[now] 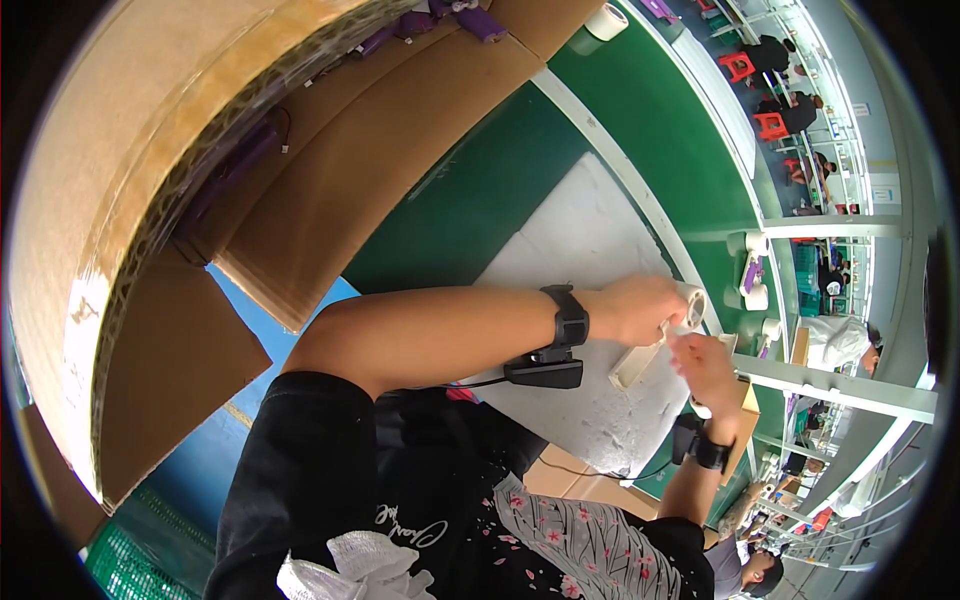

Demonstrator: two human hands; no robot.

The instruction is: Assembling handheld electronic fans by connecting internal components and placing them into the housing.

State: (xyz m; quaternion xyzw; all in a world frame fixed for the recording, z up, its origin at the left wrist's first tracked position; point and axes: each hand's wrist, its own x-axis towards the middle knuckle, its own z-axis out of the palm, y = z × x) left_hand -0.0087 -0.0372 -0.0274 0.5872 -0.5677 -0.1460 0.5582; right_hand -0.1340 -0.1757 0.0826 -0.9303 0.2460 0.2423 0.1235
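My left hand (640, 308) is closed around a roll of whitish tape (692, 308), over the near part of a white foam sheet. Just beside it, my right hand (704, 368) has its fingers pinched together. A pale, thin bit (674, 332) shows between the two hands, perhaps the tape's loose end; the blur hides its shape. Below the hands lies a cream-coloured long block (634, 364), partly covered by them. Black straps with small devices are on both wrists.
The white foam sheet (570, 235) lies on a green bench. A large cardboard box (350, 150) with purple wired packs (480, 24) stands left. Another tape roll (606, 22) sits farther off. A pale metal rail (840, 388) crosses at right; people sit at benches beyond.
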